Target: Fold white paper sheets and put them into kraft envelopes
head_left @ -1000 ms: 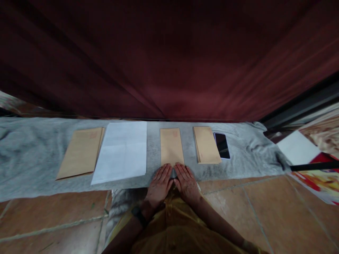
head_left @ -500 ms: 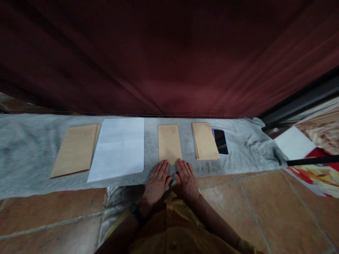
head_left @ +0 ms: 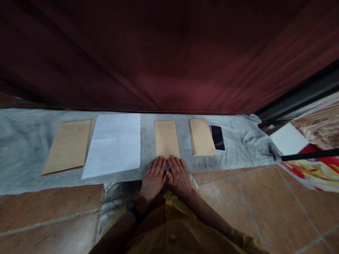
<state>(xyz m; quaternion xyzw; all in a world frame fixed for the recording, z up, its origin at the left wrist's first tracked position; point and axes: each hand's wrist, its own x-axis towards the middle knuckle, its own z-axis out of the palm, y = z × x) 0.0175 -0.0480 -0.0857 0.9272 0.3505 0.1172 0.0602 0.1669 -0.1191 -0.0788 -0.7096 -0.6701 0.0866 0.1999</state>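
Note:
My left hand [head_left: 153,177] and my right hand [head_left: 179,174] lie flat side by side on a grey cloth [head_left: 26,144], fingers stretched out. Their fingertips touch the near edge of a single brown envelope [head_left: 166,138] lying lengthwise away from me. Neither hand holds anything. A dark watch band [head_left: 131,208] sits on my left wrist. Left of the envelope lies a white sheet of paper [head_left: 113,144], and further left a larger brown envelope stack [head_left: 67,145].
A stack of brown envelopes [head_left: 201,137] and a black phone [head_left: 217,137] lie to the right on the cloth. A dark red curtain [head_left: 169,56] hangs behind. Terracotta floor tiles [head_left: 265,197] lie in front. Printed papers [head_left: 312,169] and a black bar [head_left: 309,154] sit at far right.
My hands have drawn closer together at the envelope's near edge. The whole scene has shifted slightly up and left as my head moved.

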